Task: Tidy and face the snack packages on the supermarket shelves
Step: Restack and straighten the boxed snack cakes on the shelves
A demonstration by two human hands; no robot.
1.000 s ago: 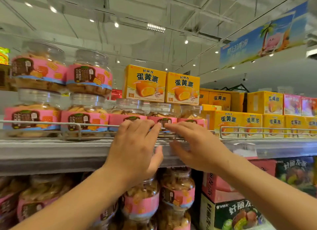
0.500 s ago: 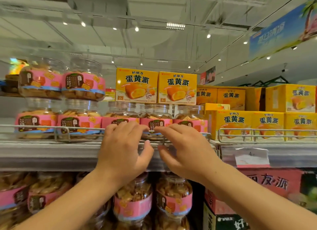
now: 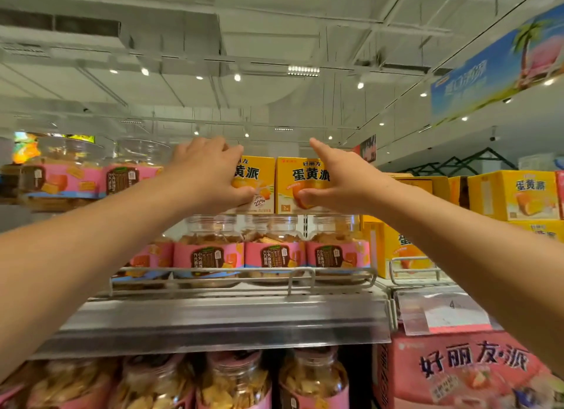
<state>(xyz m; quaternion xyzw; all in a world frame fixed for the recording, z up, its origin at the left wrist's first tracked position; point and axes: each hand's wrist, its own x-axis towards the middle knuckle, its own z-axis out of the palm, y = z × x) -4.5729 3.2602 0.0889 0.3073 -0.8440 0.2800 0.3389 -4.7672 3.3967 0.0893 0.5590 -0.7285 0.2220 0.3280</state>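
Head view: hands (image 3: 210, 172) (image 3: 338, 179) gripping yellow boxes (image 3: 300, 184) above steel shelf (image 3: 225, 320), white ceiling (image 3: 274, 27).

Two bare forearms enter the head view, one from 8 o'clock and one from 4 o'clock, each ending in a bare hand. No sleeve, cuff, watch, bracelet or glove shows on either arm as far as the frame edge. The left hand (image 3: 210, 172) and the right hand (image 3: 341, 179) carry no visible rings. Fingernails are short and unpainted where the right thumb shows one; the rest are hidden.
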